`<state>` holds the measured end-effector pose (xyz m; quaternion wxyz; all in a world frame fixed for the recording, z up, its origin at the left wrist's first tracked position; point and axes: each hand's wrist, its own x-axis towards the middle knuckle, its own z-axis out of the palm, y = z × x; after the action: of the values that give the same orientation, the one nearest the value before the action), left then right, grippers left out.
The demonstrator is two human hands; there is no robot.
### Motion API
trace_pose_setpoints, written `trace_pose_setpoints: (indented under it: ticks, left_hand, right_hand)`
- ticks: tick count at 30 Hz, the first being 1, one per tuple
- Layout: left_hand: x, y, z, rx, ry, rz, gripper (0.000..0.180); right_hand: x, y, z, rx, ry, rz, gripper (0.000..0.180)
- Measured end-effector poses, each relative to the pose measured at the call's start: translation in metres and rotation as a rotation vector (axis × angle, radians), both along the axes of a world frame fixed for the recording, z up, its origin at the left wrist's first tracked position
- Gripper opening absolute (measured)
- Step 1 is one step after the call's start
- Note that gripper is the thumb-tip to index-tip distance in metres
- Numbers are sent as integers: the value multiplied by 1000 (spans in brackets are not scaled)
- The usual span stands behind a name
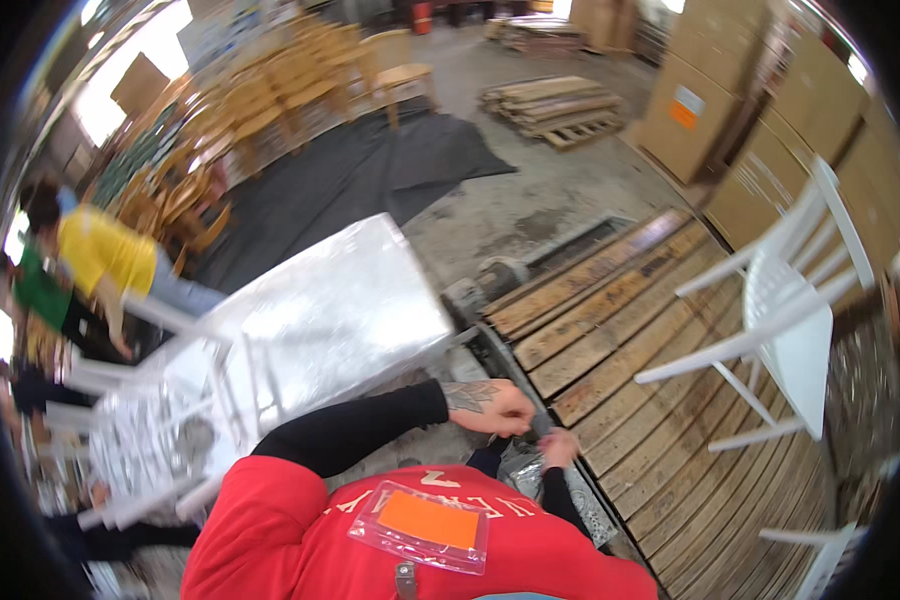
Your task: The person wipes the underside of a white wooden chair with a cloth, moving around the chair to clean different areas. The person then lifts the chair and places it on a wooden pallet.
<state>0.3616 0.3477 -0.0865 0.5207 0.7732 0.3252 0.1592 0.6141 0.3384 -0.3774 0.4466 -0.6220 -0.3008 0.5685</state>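
My left hand (503,407) is closed, its fingers curled in front of my waist near the edge of the slatted wooden platform. Close by on its right, my right hand (559,448) is also closed, fingers pinched together. A small grey piece (542,426) shows between the two hands; its kind is too blurred to tell. Below them lies crumpled clear plastic (526,473). On the wooden slats (610,345) to the right, a white chair (785,310) stands apart from both hands.
A table wrapped in shiny film (340,290) stands on the left, with white chairs (205,375) beside it. People work there, one in a yellow shirt (110,250). Cardboard boxes (695,100) line the far right. Stacked wood (550,105) and wooden chairs (270,95) stand farther back.
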Motion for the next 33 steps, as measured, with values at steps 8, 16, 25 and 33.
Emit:
trace_pose_setpoints:
  ticks: [8,16,25,33]
  left_hand:
    - [-81,-226,101,-85,-902,318,15]
    - [-71,-382,171,722,-987,329,38]
    - [-13,-357,169,816,-991,464,32]
    - [14,-323,173,899,-1013,393,29]
  right_hand:
    - [-235,-157,69,795,-474,2245,40]
    - [-289,-191,44,581,-470,2210,38]
    - [-169,-59,39,114,-1008,1900,38]
    - [-106,-25,31,51,-1045,1770,30]
